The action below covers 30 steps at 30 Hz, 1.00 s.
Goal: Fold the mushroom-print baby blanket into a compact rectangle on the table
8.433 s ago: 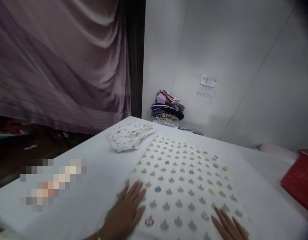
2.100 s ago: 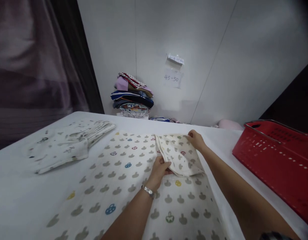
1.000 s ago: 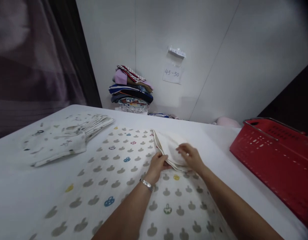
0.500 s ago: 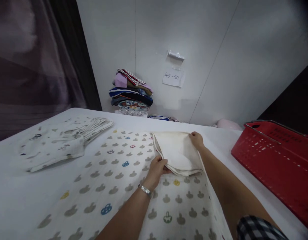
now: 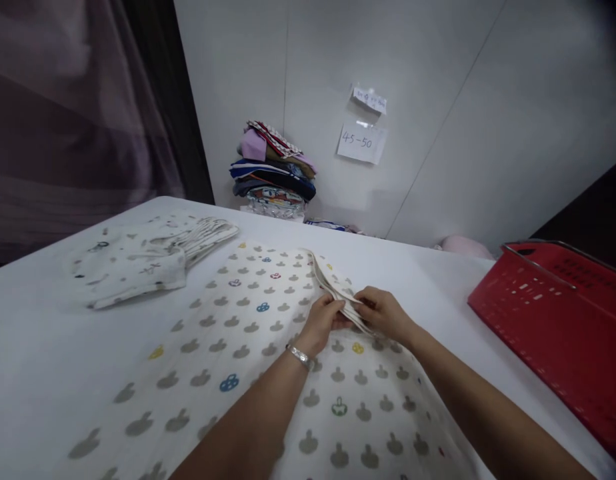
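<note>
A white cloth (image 5: 233, 323) printed with grey, blue, yellow and red mushroom shapes lies spread over the table. Near its far right side, layers of its cream edge stand up in a narrow fold. My left hand (image 5: 325, 323) pinches that fold from the left, thumb on top and fingers partly under it. From the right, my right hand (image 5: 383, 312) grips the same layered edge with bent fingers. The two hands are close together, only a small gap between them. A silver bracelet is on my left wrist.
A second printed white cloth (image 5: 133, 267), loosely folded, lies on the white table (image 5: 33, 333) at left. A red plastic basket (image 5: 553, 313) stands at right. Folded clothes (image 5: 273, 173) are stacked by the wall, near a paper sign (image 5: 361, 143) reading "45-50".
My right hand has come from the cloth's far right corner in toward my left hand. The plain cream flap that lay flat is now folded over into a narrow layered edge.
</note>
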Motion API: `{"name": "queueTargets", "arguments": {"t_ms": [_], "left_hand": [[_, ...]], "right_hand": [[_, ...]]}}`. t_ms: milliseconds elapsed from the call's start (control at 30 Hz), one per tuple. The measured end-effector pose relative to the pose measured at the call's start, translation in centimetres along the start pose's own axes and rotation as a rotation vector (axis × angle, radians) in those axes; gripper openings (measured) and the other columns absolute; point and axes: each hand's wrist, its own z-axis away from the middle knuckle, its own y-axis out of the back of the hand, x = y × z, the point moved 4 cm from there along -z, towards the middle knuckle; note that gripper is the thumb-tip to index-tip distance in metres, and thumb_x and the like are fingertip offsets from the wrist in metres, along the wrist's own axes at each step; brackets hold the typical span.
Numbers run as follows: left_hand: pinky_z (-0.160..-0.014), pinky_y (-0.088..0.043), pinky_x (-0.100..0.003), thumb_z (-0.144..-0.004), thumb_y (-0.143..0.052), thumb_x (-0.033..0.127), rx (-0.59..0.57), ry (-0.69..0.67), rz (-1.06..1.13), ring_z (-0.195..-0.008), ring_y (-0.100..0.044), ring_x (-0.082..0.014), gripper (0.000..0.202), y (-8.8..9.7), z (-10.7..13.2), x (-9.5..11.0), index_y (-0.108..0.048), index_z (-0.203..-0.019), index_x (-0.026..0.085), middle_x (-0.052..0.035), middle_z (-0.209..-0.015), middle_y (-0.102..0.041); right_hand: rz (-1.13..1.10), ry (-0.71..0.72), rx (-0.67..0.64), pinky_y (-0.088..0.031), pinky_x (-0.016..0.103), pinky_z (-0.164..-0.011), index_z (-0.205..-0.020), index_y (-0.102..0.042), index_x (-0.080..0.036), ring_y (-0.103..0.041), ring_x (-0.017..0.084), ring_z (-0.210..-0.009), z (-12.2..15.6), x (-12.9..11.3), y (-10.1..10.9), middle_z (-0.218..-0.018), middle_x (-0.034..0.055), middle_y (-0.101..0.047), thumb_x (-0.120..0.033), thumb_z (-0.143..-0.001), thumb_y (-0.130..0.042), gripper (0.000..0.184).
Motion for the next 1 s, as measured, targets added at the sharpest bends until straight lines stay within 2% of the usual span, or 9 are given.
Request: {"name": "queueTargets", "arguments": {"t_ms": [200,300,433,500,600,667,767,900,1000], "left_hand": [[-0.057,-0.052,-0.030,-0.065,-0.065,0.028,-0.022,-0.018,0.008,-0.062,-0.061,-0.0162,0.019,0.1,-0.1,0.0,-0.057,-0.076,0.014,-0.0048,-0.070,-0.064],[-0.056,-0.051,-0.028,-0.064,-0.065,0.028,-0.016,-0.041,0.016,-0.062,-0.061,-0.0155,0.019,0.0,-0.2,0.1,-0.056,-0.074,0.015,-0.0032,-0.069,-0.063],[-0.055,-0.049,-0.025,-0.063,-0.067,0.027,-0.014,-0.068,0.028,-0.062,-0.060,-0.0140,0.019,-0.1,0.0,0.3,-0.054,-0.072,0.015,-0.0006,-0.066,-0.061],[-0.057,-0.049,-0.026,-0.064,-0.066,0.030,-0.043,-0.083,0.024,-0.062,-0.060,-0.0143,0.021,-0.3,0.1,0.5,-0.055,-0.074,0.015,-0.0006,-0.067,-0.061],[-0.060,-0.050,-0.028,-0.067,-0.063,0.033,-0.057,-0.090,-0.010,-0.062,-0.060,-0.0143,0.021,-0.2,0.3,0.8,-0.056,-0.077,0.015,-0.0007,-0.066,-0.061],[-0.060,-0.050,-0.027,-0.068,-0.061,0.033,-0.029,-0.093,-0.056,-0.061,-0.060,-0.0136,0.021,0.0,0.3,0.8,-0.057,-0.078,0.016,-0.0003,-0.065,-0.061],[-0.058,-0.048,-0.024,-0.069,-0.060,0.032,0.027,-0.102,-0.157,-0.059,-0.059,-0.0117,0.018,0.3,0.0,0.2,-0.057,-0.077,0.016,0.0002,-0.064,-0.060],[-0.058,-0.047,-0.022,-0.069,-0.061,0.027,0.055,-0.070,-0.279,-0.058,-0.058,-0.0100,0.013,0.6,-0.5,-1.1,-0.057,-0.074,0.016,0.0001,-0.063,-0.060],[-0.060,-0.048,-0.022,-0.070,-0.061,0.022,0.089,0.031,-0.323,-0.059,-0.059,-0.0100,0.010,0.7,-0.6,-1.5,-0.057,-0.076,0.015,-0.0007,-0.064,-0.060]], "right_hand": [[0.040,0.035,-0.078,-0.038,0.024,-0.062,-0.085,-0.062,-0.020,-0.051,0.013,-0.069,1.0,-1.2,-0.8,-0.075,0.0010,-0.057,-0.022,-0.084,-0.043,0.018],[0.082,0.058,-0.122,-0.038,0.024,-0.062,-0.090,-0.061,-0.021,-0.050,0.013,-0.070,1.1,-1.5,-0.8,-0.078,0.0011,-0.056,-0.030,-0.086,-0.046,0.018],[0.151,0.043,-0.123,-0.037,0.024,-0.062,-0.089,-0.059,-0.021,-0.050,0.014,-0.071,1.4,-1.5,-1.1,-0.079,0.0006,-0.055,-0.036,-0.079,-0.057,0.018],[0.098,0.017,-0.095,-0.037,0.024,-0.063,-0.089,-0.059,-0.021,-0.050,0.014,-0.072,1.6,-1.2,-1.4,-0.081,0.0007,-0.057,-0.034,-0.079,-0.057,0.017],[-0.128,-0.068,-0.051,-0.039,0.023,-0.061,-0.090,-0.060,-0.020,-0.050,0.012,-0.069,1.5,-0.1,-1.7,-0.078,0.0000,-0.058,-0.035,-0.082,-0.051,0.019],[-0.292,-0.166,0.000,-0.039,0.022,-0.057,-0.085,-0.059,-0.018,-0.050,0.012,-0.063,0.7,1.3,-1.1,-0.072,-0.0012,-0.058,-0.040,-0.081,-0.051,0.023],[-0.397,-0.370,0.158,-0.040,0.021,-0.052,-0.082,-0.058,-0.018,-0.051,0.011,-0.058,-1.8,5.1,1.4,-0.066,-0.0020,-0.058,-0.046,-0.078,-0.052,0.030],[-0.165,-0.672,0.292,-0.043,0.020,-0.051,-0.090,-0.061,-0.014,-0.058,0.013,-0.060,-5.8,12.0,5.4,-0.072,0.0038,-0.065,-0.038,-0.082,-0.047,0.029],[-0.037,-0.759,0.291,-0.042,0.021,-0.051,-0.082,-0.063,-0.009,-0.061,0.017,-0.064,-7.8,16.4,6.0,-0.072,0.0100,-0.066,-0.027,-0.078,-0.051,0.022]]}}
